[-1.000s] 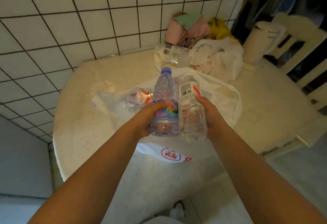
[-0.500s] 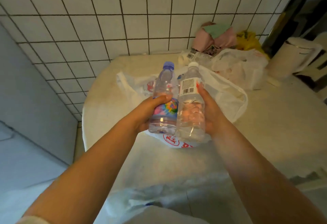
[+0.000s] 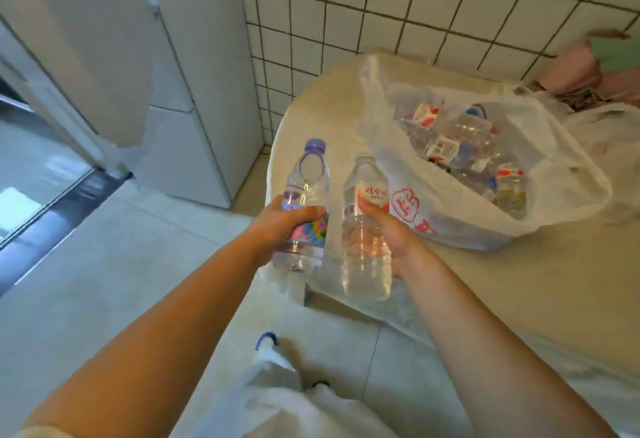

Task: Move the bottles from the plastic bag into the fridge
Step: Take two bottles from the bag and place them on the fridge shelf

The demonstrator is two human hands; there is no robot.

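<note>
— Looking down, what is held?
— A purple-capped bottle (image 3: 305,205) with a rainbow label is gripped by the left hand (image 3: 277,226), fingers curled round its middle. A clear bottle with a red-printed label (image 3: 365,226) is clasped by the right hand (image 3: 391,237), thumb pressed on the label. Both are kept upright, just beside each other, off the table edge.
— And around them?
— More bottles (image 3: 464,147) are seen lying in the open white plastic bag (image 3: 415,216) on the round table (image 3: 519,282). The white fridge (image 3: 166,67) is seen at the left against the tiled wall (image 3: 415,8); bare floor (image 3: 121,247) lies between. A pink cloth bundle (image 3: 588,70) is seen behind the bag.
</note>
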